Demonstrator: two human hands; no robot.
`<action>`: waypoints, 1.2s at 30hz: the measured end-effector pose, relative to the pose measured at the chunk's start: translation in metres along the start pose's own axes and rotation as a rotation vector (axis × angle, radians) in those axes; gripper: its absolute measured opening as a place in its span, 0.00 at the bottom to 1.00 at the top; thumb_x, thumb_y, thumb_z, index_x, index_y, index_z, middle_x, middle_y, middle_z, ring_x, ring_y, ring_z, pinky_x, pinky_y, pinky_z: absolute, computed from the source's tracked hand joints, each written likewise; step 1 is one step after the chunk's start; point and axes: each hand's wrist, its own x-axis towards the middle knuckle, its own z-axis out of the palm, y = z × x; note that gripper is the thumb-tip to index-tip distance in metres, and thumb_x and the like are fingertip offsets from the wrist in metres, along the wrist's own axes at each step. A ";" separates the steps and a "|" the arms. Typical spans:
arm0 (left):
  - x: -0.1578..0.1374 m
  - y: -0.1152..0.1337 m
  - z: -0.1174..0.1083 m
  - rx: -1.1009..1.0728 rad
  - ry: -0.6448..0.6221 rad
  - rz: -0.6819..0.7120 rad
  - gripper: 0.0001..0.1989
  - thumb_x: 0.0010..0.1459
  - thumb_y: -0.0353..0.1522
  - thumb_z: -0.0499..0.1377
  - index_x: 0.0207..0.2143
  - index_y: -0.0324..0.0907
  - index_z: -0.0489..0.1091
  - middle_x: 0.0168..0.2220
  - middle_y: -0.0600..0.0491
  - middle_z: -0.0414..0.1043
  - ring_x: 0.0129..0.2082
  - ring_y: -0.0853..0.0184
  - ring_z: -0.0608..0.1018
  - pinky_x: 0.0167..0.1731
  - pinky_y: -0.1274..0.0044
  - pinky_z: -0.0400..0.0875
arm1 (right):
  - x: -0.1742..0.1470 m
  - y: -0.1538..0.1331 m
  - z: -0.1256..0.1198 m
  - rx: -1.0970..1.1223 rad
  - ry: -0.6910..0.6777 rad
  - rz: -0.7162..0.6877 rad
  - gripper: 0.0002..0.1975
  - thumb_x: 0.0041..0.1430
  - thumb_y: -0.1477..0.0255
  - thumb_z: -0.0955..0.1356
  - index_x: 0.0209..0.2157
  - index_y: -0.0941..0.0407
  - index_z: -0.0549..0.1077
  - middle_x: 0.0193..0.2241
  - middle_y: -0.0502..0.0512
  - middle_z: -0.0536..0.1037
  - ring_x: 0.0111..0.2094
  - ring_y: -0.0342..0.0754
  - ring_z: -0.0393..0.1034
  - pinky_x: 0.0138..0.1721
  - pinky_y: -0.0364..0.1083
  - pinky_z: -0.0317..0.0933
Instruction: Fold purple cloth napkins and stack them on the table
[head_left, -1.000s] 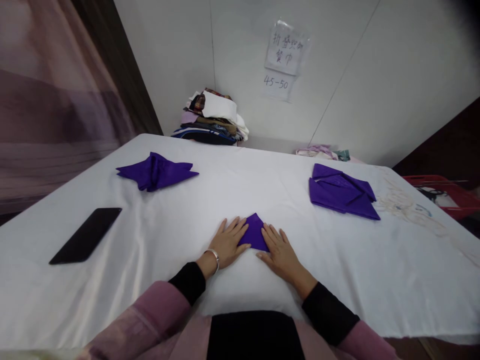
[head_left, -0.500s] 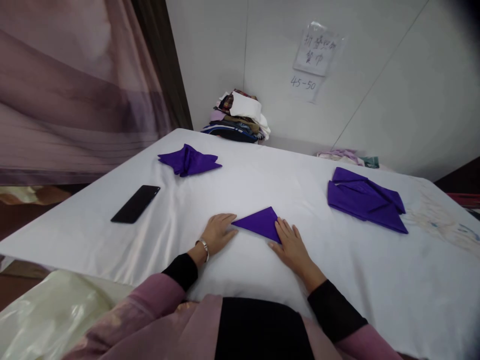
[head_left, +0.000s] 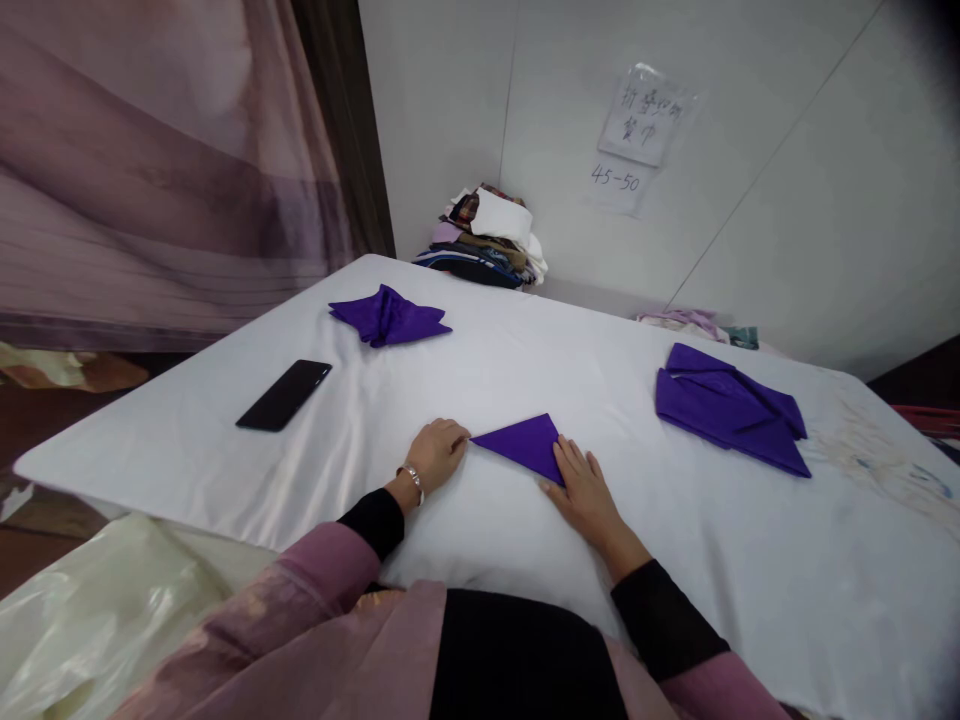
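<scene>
A purple cloth napkin, folded into a flat triangle, lies on the white tablecloth in front of me. At its pointed left corner, my left hand has its fingers curled together and pinches the tip. My right hand rests flat with fingers stretched out over the napkin's right edge. On the left sits a second purple napkin, gathered into a pleated shape with pointed ends. A third purple napkin, loosely folded in layers, lies to the right.
A black phone lies on the table's left side. Behind the far edge of the white table stands a pile of folded clothes. More cloth shows behind the table at right. Paper signs hang on the wall.
My left hand has closed from spread fingers to a pinch at the napkin's left tip. My right hand stays on the right edge. The camera view has shifted slightly.
</scene>
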 end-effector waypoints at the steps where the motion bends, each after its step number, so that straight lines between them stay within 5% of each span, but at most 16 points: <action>1: -0.001 0.002 0.000 0.002 0.010 0.007 0.12 0.53 0.29 0.52 0.39 0.44 0.71 0.39 0.51 0.73 0.41 0.63 0.72 0.43 0.69 0.66 | 0.000 0.000 0.000 0.000 0.000 -0.001 0.34 0.62 0.53 0.54 0.63 0.58 0.45 0.63 0.59 0.47 0.64 0.53 0.38 0.60 0.59 0.38; 5: 0.003 0.012 0.007 0.012 -0.030 0.143 0.19 0.53 0.30 0.53 0.49 0.43 0.66 0.48 0.49 0.68 0.48 0.61 0.68 0.47 0.67 0.64 | 0.001 0.000 0.000 0.003 0.005 -0.010 0.34 0.62 0.53 0.54 0.63 0.57 0.45 0.63 0.59 0.47 0.64 0.53 0.38 0.60 0.59 0.38; 12: 0.017 0.007 0.010 -0.019 -0.074 0.131 0.12 0.49 0.24 0.52 0.35 0.43 0.70 0.34 0.51 0.71 0.37 0.64 0.72 0.40 0.70 0.68 | 0.001 0.000 0.001 0.008 0.019 -0.021 0.33 0.62 0.55 0.55 0.63 0.57 0.46 0.63 0.59 0.47 0.63 0.53 0.39 0.60 0.60 0.39; 17: 0.023 0.024 0.004 -0.154 0.031 0.101 0.17 0.49 0.22 0.48 0.38 0.43 0.70 0.41 0.53 0.73 0.43 0.67 0.72 0.47 0.72 0.66 | 0.002 -0.001 0.002 0.005 0.026 -0.030 0.33 0.62 0.55 0.56 0.63 0.57 0.46 0.63 0.59 0.47 0.63 0.54 0.39 0.60 0.60 0.39; 23: 0.052 0.071 0.039 0.001 -0.186 0.398 0.24 0.60 0.41 0.49 0.57 0.45 0.58 0.60 0.49 0.56 0.60 0.61 0.57 0.58 0.62 0.51 | 0.002 0.000 0.004 0.004 0.073 -0.047 0.34 0.61 0.55 0.58 0.63 0.58 0.47 0.62 0.61 0.49 0.63 0.55 0.42 0.59 0.60 0.41; 28: 0.061 0.075 0.064 0.126 -0.315 0.384 0.32 0.58 0.49 0.46 0.60 0.42 0.51 0.63 0.47 0.51 0.63 0.58 0.50 0.58 0.58 0.45 | 0.002 0.001 0.005 0.009 0.066 -0.055 0.33 0.61 0.57 0.58 0.63 0.56 0.47 0.62 0.60 0.49 0.63 0.55 0.41 0.59 0.61 0.41; 36: 0.062 0.074 0.062 0.151 -0.333 0.365 0.32 0.59 0.48 0.45 0.61 0.42 0.51 0.63 0.49 0.50 0.63 0.59 0.50 0.58 0.58 0.45 | -0.017 0.000 -0.006 0.007 -0.002 -0.044 0.32 0.62 0.57 0.57 0.62 0.58 0.49 0.63 0.58 0.49 0.63 0.55 0.40 0.60 0.61 0.39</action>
